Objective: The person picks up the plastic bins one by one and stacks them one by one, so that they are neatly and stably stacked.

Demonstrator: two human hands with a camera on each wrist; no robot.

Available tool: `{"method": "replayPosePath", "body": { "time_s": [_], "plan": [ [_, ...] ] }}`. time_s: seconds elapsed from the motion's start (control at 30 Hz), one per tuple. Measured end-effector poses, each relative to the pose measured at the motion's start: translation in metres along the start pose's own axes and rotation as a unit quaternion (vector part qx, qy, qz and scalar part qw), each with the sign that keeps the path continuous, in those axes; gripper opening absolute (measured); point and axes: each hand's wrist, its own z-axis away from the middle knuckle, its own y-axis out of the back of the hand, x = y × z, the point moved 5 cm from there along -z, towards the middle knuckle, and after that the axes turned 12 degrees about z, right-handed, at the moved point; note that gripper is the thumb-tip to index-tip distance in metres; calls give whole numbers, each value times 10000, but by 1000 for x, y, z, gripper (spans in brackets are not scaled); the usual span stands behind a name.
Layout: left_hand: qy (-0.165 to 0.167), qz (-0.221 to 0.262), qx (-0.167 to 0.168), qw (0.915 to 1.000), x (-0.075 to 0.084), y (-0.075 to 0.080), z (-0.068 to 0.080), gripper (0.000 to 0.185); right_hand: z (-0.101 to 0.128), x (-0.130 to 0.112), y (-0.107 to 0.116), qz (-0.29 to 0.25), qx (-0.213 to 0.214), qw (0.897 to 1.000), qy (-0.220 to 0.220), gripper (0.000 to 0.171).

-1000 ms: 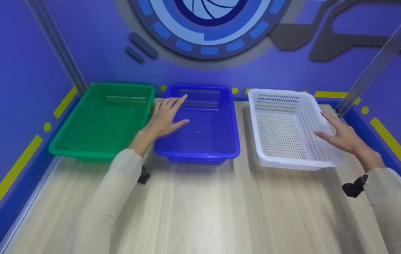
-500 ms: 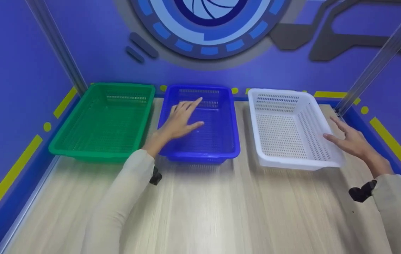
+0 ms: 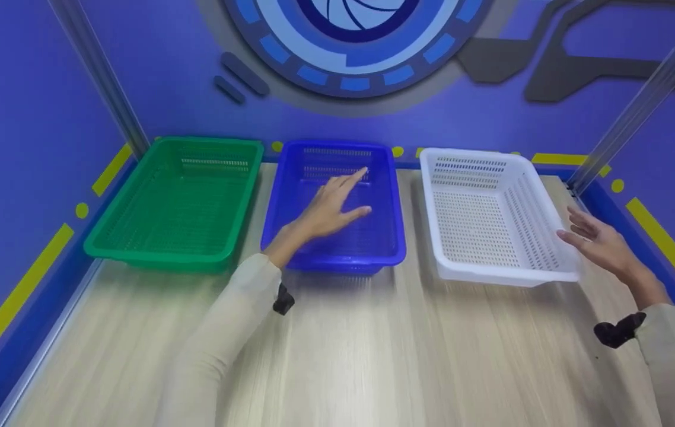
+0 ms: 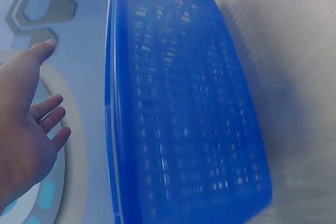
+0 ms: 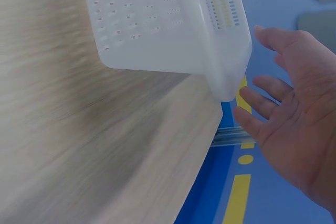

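Note:
Three perforated plastic baskets stand in a row at the back of the table. Over the blue basket point(image 3: 337, 261), in the middle, hovers my left hand point(image 3: 328, 209), fingers extended and thumb apart, holding nothing. The left wrist view shows this hand point(image 4: 26, 124) above the rim of the blue basket point(image 4: 184, 103). My right hand point(image 3: 601, 243) is beside the right rim of the white basket point(image 3: 503, 273), fingers relaxed and nothing in them. In the right wrist view a small gap separates this hand point(image 5: 294, 108) from the white basket point(image 5: 152, 40).
The green basket point(image 3: 159, 258) stands at the left, near the side wall. Blue printed panels point(image 3: 337, 118) enclose the wooden table point(image 3: 337, 350) at the back and both sides, with metal posts point(image 3: 100, 77) in the corners. A small black camera point(image 3: 619, 331) sits on each wrist.
My left hand has moved right, from the gap between the green and blue baskets to over the blue one. My right hand has drawn right and back from the white basket's rim.

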Motion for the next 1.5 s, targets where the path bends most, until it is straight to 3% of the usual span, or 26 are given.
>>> {"method": "replayPosePath", "body": {
  "time_s": [0.23, 0.53, 0.77, 1.0, 1.2, 1.5],
  "plan": [
    [-141, 630, -135, 9978, 12, -26, -13, 75, 1, 10, -1, -70, -41, 9998, -172, 80],
    [-415, 942, -195, 9945, 32, -61, -30, 68, 5, 25, -8, 67, -52, 9996, -256, 76],
    [-589, 1229, -14, 9907, 45, -84, -40, 59, 8, 34, -13, -463, 33, 9986, -271, 73],
    [-516, 1187, -176, 9914, 54, -106, -46, 58, 11, 39, -19, -1344, -25, 9908, -165, 70],
    [-261, 708, -289, 9967, 58, -121, -49, 60, 11, 43, -23, -1359, -227, 9901, -261, 74],
    [117, 757, -448, 9961, 63, -135, -53, 63, 11, 42, -30, -1625, -462, 9854, -214, 75]
  ]
}}
